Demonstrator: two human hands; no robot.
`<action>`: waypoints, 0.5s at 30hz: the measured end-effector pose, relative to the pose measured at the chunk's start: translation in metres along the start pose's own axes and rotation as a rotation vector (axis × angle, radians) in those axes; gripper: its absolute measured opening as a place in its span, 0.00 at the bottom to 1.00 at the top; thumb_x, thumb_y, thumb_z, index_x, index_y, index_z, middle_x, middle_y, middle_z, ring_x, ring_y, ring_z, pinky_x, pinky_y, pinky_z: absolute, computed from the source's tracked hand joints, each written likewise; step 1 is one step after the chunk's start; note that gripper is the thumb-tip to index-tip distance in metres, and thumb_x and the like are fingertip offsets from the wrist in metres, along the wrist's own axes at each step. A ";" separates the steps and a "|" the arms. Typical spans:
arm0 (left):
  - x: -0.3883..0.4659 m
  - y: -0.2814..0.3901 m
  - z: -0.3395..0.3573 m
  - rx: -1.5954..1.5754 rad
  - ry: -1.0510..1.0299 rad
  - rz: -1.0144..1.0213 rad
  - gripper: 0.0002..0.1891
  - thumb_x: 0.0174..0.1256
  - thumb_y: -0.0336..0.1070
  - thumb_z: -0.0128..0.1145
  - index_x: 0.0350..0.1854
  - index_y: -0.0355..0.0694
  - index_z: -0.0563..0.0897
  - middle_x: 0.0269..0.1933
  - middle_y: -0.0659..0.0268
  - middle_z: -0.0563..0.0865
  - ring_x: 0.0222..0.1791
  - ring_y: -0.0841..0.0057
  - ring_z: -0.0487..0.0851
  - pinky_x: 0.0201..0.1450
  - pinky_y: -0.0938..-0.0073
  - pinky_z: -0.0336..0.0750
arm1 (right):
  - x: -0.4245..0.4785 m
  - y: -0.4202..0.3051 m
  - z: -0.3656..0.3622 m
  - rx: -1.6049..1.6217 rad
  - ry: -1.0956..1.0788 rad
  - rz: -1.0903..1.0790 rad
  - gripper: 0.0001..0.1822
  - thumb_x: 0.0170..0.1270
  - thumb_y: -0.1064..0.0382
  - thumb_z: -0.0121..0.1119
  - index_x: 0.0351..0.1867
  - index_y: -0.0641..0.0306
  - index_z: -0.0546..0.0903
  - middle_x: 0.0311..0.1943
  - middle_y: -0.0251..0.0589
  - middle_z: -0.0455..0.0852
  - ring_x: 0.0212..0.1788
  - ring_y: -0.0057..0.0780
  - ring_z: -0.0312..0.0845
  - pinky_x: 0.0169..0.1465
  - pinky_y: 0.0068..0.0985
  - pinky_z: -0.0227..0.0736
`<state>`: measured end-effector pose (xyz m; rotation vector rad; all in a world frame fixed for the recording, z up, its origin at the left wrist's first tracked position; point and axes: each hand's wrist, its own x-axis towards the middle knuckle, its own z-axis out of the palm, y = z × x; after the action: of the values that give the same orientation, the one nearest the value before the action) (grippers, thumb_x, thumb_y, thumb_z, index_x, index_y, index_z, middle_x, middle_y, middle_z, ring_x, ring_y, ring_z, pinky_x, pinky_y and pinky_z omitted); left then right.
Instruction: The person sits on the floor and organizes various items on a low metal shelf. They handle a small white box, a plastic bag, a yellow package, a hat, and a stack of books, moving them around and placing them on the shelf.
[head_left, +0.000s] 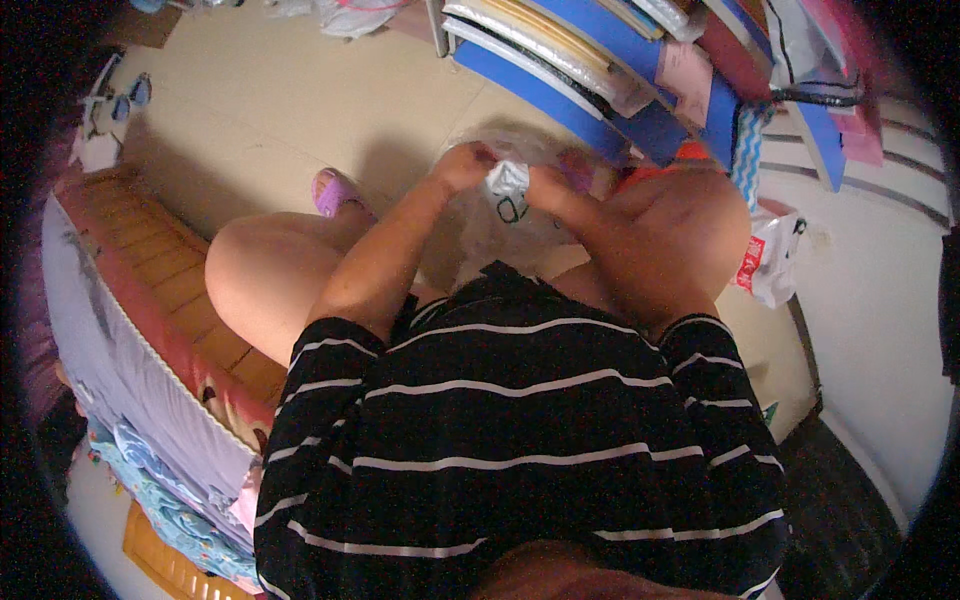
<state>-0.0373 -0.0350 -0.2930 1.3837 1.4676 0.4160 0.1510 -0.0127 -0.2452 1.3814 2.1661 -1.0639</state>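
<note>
Between my knees, my left hand (466, 166) and my right hand (551, 187) grip a small crumpled white piece (510, 178), one from each side. It looks like paper or thin plastic; which, I cannot tell. Below it hangs a dark green loop (509, 210), perhaps a cord or band. A clear plastic bag (480, 232) lies spread beneath and around my hands. The fingertips are small and partly blurred.
Blue shelves (540, 94) with plastic-wrapped flat items stand ahead to the right. A white bag with red print (772, 255) is beside my right knee. A bed with a wooden-slat mat (172, 277) runs along my left. A purple slipper (334, 195) is on my foot.
</note>
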 end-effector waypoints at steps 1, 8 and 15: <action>-0.011 0.020 -0.009 -0.133 -0.040 0.016 0.16 0.59 0.40 0.59 0.46 0.37 0.82 0.41 0.62 0.84 0.41 0.73 0.81 0.47 0.71 0.75 | 0.015 0.005 0.011 0.025 -0.006 -0.039 0.16 0.55 0.63 0.56 0.47 0.58 0.80 0.41 0.49 0.84 0.45 0.42 0.81 0.48 0.37 0.74; -0.080 0.141 -0.019 -1.049 -0.418 -0.012 0.19 0.62 0.33 0.56 0.56 0.39 0.75 0.47 0.67 0.81 0.44 0.76 0.80 0.50 0.76 0.75 | 0.037 -0.003 0.037 0.386 0.093 -0.263 0.18 0.60 0.60 0.53 0.52 0.57 0.77 0.47 0.49 0.81 0.52 0.38 0.76 0.55 0.35 0.70; -0.174 0.282 -0.016 -1.180 -0.813 0.318 0.15 0.64 0.30 0.55 0.51 0.34 0.75 0.39 0.65 0.81 0.37 0.79 0.80 0.39 0.78 0.75 | -0.008 -0.022 -0.027 0.322 0.191 -0.290 0.18 0.61 0.57 0.52 0.53 0.57 0.76 0.47 0.50 0.80 0.52 0.39 0.76 0.55 0.35 0.70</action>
<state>0.0643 -0.1042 0.0150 0.6284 0.1782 0.6607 0.1381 -0.0029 -0.2137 1.3755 2.4728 -1.4978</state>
